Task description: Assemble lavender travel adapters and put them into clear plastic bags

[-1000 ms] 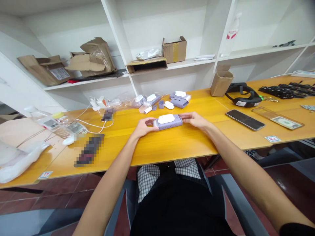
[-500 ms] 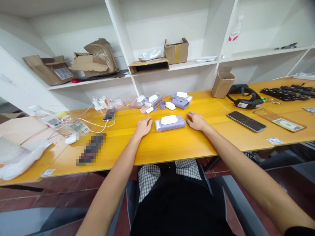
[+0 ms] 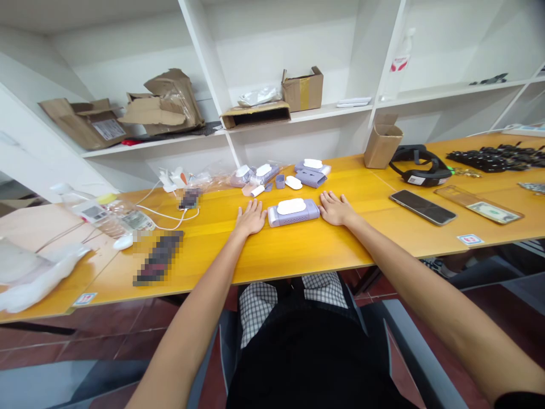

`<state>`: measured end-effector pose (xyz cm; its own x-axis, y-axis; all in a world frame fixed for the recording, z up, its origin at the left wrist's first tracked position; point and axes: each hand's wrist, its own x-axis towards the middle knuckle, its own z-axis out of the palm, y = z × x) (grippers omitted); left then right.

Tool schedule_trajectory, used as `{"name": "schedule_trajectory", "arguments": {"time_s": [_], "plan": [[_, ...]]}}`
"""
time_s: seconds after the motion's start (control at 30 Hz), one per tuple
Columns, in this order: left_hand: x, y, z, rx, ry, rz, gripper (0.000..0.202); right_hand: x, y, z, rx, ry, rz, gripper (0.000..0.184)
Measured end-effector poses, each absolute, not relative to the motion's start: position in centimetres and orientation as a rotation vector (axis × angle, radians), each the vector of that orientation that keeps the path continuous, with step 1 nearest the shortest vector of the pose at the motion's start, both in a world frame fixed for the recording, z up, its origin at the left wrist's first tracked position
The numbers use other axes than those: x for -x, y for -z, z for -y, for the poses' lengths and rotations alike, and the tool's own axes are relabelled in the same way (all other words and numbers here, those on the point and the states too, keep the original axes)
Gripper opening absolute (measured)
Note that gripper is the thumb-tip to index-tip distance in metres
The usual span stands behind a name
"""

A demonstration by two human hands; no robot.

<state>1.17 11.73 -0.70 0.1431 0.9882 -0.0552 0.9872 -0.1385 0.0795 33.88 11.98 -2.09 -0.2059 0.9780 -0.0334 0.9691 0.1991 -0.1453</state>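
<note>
A lavender plastic device with a white oval top (image 3: 293,213) lies on the wooden table between my hands. To its left, my left hand (image 3: 251,217) rests palm down with the fingers spread, holding nothing. My right hand (image 3: 335,209) lies flat at the device's right end, fingers apart; whether it touches the device I cannot tell. Behind are more lavender devices with white ovals, one of them at the back right (image 3: 313,172). Near them sit a loose white oval piece (image 3: 293,182), a small lavender cup-like part (image 3: 280,181) and a short white cylinder (image 3: 257,190).
On the right are a black phone (image 3: 423,207), a clear case with a banknote (image 3: 479,207), a black headset (image 3: 421,166) and a cardboard box (image 3: 384,145). Bottles (image 3: 106,213), white cables and blurred-out items occupy the left. Shelves with cartons rise behind the table (image 3: 204,267).
Both hands have flattened on the table and their fingers have spread. The lavender device stays in place between them. The view has shifted slightly.
</note>
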Motion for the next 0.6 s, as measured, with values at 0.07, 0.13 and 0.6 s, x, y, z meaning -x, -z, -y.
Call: {"name": "schedule_trajectory", "arguments": {"time_s": [0.07, 0.13, 0.6], "plan": [[-1.1, 0.7, -11.9, -2.297, 0.004, -1.997, 0.072, -33.9, 2.1, -12.0, 1.95, -0.208, 2.384, 0.074], [-1.1, 0.7, -12.0, -2.292, 0.011, -1.993, 0.072, -33.9, 2.2, -12.1, 1.95, -0.209, 2.386, 0.074], [3.9, 1.0, -16.7, -2.223, -0.98, -2.191, 0.052, -34.4, 2.6, -14.4, 1.834, -0.168, 2.326, 0.065]]}}
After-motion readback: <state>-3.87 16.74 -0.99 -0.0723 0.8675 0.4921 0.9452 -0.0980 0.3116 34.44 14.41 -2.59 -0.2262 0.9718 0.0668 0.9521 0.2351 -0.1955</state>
